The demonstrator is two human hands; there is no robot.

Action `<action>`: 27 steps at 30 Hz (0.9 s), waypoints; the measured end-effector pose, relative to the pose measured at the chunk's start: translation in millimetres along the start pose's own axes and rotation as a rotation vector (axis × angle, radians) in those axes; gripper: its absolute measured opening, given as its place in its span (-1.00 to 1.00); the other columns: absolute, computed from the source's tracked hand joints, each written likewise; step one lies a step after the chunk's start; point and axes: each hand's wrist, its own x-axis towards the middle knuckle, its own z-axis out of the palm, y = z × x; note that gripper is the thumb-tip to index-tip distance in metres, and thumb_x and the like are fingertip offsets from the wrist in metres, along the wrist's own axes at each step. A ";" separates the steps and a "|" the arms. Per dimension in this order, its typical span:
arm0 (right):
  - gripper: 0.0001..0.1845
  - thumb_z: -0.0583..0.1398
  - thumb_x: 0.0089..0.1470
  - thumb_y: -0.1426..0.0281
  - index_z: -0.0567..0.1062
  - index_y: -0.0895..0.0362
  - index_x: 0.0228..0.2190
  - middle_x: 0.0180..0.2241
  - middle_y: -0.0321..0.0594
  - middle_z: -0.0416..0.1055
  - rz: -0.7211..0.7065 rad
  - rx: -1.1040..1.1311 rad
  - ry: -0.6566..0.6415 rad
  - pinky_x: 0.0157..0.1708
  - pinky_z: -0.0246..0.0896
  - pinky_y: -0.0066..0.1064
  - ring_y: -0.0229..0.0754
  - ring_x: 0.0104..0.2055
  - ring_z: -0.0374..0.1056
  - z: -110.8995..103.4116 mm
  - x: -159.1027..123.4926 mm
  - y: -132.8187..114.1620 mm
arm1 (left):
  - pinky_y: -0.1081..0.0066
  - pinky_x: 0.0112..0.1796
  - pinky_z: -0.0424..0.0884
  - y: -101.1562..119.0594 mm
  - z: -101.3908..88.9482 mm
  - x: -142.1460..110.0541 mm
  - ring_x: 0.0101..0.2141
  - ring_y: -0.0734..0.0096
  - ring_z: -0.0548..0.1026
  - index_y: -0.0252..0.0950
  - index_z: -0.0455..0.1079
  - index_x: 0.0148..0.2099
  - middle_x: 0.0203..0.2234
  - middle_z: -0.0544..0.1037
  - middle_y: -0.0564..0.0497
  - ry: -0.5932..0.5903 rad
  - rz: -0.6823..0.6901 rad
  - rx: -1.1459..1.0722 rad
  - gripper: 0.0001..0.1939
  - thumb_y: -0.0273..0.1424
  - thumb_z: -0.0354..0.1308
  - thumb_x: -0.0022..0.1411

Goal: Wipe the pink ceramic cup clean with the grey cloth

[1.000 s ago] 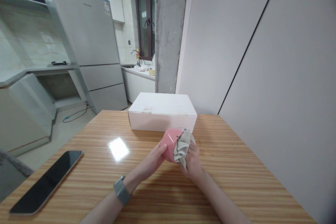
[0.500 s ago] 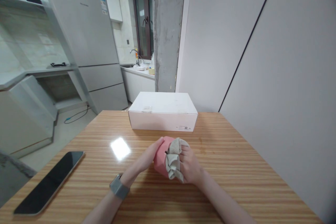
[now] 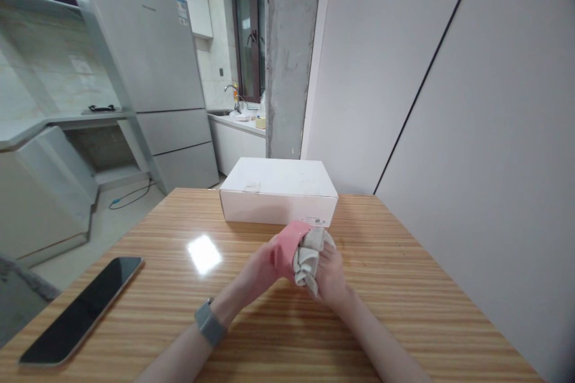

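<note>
A smooth pink rounded object [image 3: 290, 246], whose exact kind I cannot make out, is held just above the table in front of the white box. My left hand [image 3: 263, 266] is closed round its left side, with the fingers mostly hidden behind it. Against its right side lies a bunched beige-grey cloth [image 3: 308, 257], which covers that end. My right hand [image 3: 331, 272] grips the cloth with curled fingers and presses it to the pink object. A watch with a grey band [image 3: 210, 322] is on my left wrist.
A closed white box [image 3: 278, 206] stands at the far side of the wood-grain table [image 3: 404, 305]. On the left, a dark phone [image 3: 83, 311] lies flat near the table edge. A fridge [image 3: 148, 66] and a sink counter are behind; a white wall rises to the right.
Both hands have moved slightly up and to the right with the pink object and the cloth. The pink object has turned, and my left hand now wraps lower around it.
</note>
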 end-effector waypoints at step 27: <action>-0.76 -0.02 0.11 0.32 0.40 0.04 -0.25 -0.39 -0.18 0.46 0.132 0.037 0.064 -0.27 0.26 -0.19 -0.05 -0.31 0.39 0.5 -5.2 1.2 | 0.18 0.07 0.20 0.7 -2.1 -7.6 0.04 0.10 0.37 -0.33 0.33 0.12 0.01 0.47 -0.14 -0.020 0.017 0.179 -0.57 -0.28 0.08 0.24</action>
